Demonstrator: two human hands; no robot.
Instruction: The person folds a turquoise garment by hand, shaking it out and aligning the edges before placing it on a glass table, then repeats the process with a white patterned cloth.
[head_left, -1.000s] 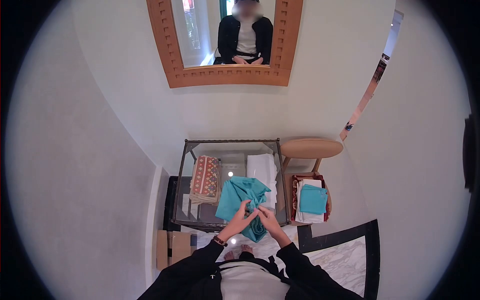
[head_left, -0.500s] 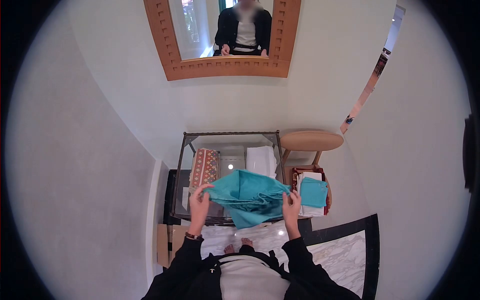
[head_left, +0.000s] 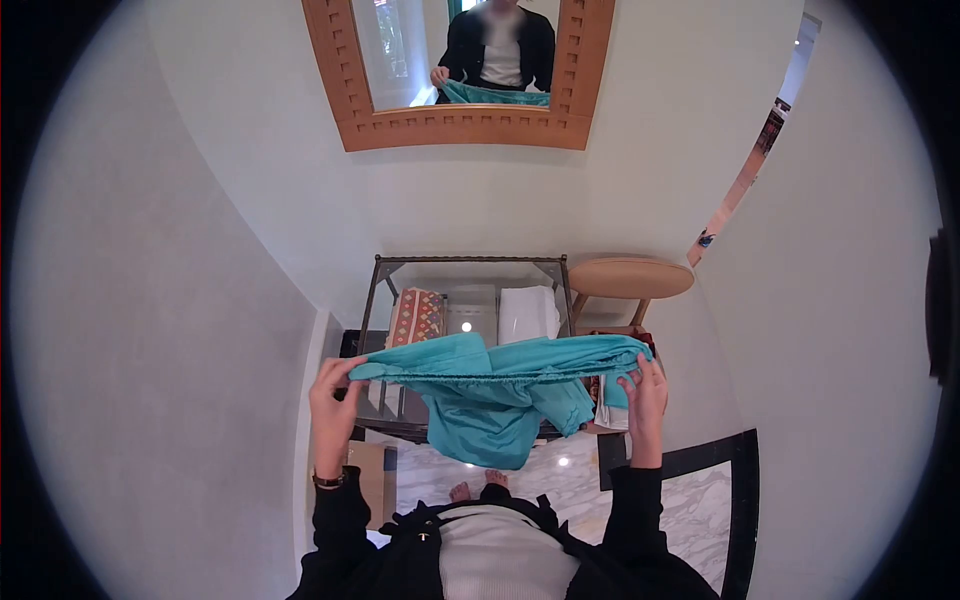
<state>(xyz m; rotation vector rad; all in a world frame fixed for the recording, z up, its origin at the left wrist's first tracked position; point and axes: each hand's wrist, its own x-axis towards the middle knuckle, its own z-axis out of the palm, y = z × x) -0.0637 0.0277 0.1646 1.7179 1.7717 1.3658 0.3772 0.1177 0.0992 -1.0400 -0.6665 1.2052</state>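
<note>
Hands (head_left: 333, 405), well apart, pinch teal cloth (head_left: 480, 400) above glass table (head_left: 470, 259) bearing folded cloths (head_left: 528, 314).

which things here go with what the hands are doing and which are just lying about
In use:
turquoise cloth with gathered edge
left hand, right hand, one at each end

Seemingly just lying about:
folded orange diamond-patterned cloth
folded white cloth
brown cardboard box

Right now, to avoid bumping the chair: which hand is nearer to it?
Right. The right hand is in front of the chair; the left hand is beyond the left edge of the glass table.
</note>
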